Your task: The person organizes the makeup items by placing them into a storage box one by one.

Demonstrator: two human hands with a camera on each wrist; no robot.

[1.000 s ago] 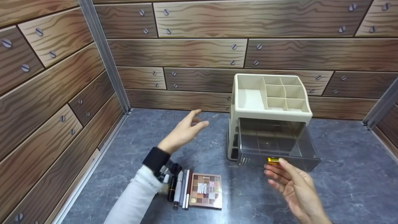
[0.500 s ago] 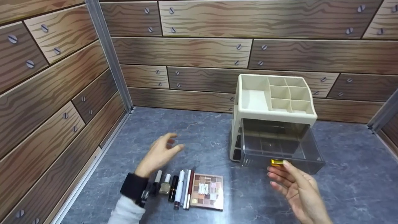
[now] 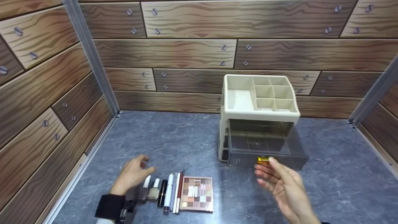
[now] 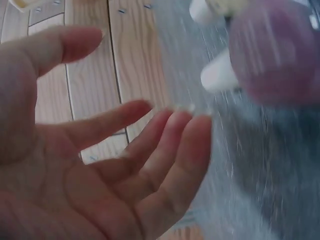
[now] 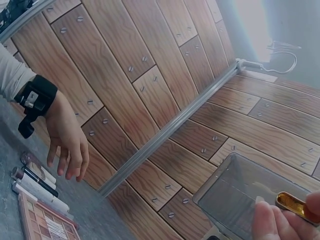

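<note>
Above grey marbled tabletop [image 3: 174, 133], the right hand [image 3: 287, 188] pinching the glossy gold handle [image 3: 262, 160] should steady the smoky plastic drawer [image 3: 245, 159] while the empty left hand [image 3: 132, 173] hovers loosely spread.

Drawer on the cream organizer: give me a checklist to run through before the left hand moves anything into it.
1. Drawer pulled out: ok, it juts forward from the cream organizer.
2. Gold handle held: ok, the right hand pinches it.
3. Left hand free: ok, it holds nothing.
4. Purple nail polish bottle in grip: not ok, it lies on the table beside the left hand.
5. Eyeshadow palette stowed: not ok, it lies on the table, outside the drawer.
6. Drawer interior clear: cannot tell, tinted plastic and reflections obscure it.
</note>
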